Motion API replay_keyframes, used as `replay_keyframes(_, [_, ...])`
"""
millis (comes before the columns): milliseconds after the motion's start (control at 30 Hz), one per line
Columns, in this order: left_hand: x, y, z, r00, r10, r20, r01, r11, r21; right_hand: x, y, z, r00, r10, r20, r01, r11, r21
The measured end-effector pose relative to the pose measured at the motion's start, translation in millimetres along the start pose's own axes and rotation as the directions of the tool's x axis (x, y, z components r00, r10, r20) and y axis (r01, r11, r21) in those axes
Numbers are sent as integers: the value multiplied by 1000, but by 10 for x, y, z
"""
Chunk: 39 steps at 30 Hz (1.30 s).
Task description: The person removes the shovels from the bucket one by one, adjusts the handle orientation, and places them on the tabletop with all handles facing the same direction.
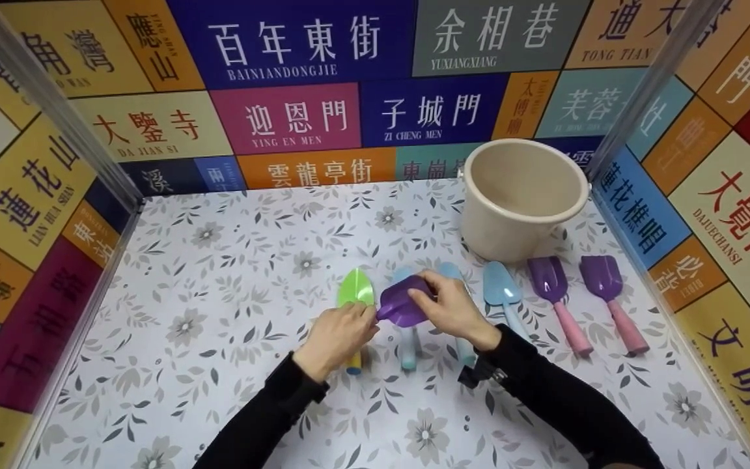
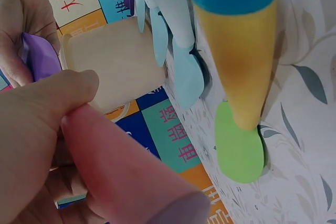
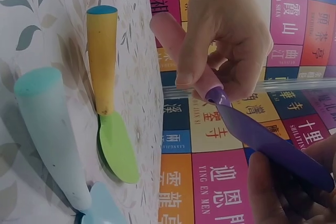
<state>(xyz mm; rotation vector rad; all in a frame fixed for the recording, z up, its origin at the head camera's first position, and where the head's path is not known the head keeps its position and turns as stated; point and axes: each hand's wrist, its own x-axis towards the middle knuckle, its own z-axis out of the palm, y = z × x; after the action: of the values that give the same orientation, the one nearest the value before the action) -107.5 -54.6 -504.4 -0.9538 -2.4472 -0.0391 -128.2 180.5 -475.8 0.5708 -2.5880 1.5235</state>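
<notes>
Both hands hold one toy shovel with a purple blade point(image 1: 403, 303) and a pink handle point(image 3: 173, 34), raised over the table. The left hand point(image 1: 341, 333) grips the pink handle, its thumb lying along it in the left wrist view. My right hand point(image 1: 454, 306) pinches the purple blade between thumb and fingers. Below the left hand lies a green trowel point(image 1: 357, 286) with a yellow handle point(image 3: 102, 61). Beneath the held shovel is a light blue trowel point(image 1: 408, 348), and another blue trowel point(image 1: 451, 270) lies partly hidden under the right hand.
A beige bucket point(image 1: 523, 189) stands at the back right. In front of it lie a third blue trowel point(image 1: 502, 284) and two purple shovels with pink handles, the nearer one point(image 1: 560, 296) and the outer one point(image 1: 612, 299). Printed panels point(image 1: 297, 120) wall in the flowered tabletop point(image 1: 232, 293).
</notes>
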Motion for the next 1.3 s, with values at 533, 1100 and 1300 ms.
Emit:
replay_keyframes(533, [-129, -111, -62, 996, -80, -31, 75, 987, -141, -158, 237, -387, 986, -140, 95, 146, 987, -66])
replay_keyframes(1100, [-296, -459, -111, 871, -457, 179, 484, 741, -465, -495, 667, -864, 884, -464, 54, 378, 643, -666])
replay_keyframes(1300, [-390, -555, -42, 796, -548, 259, 601, 662, -447, -582, 763, -965, 900, -433, 50, 327, 595, -734])
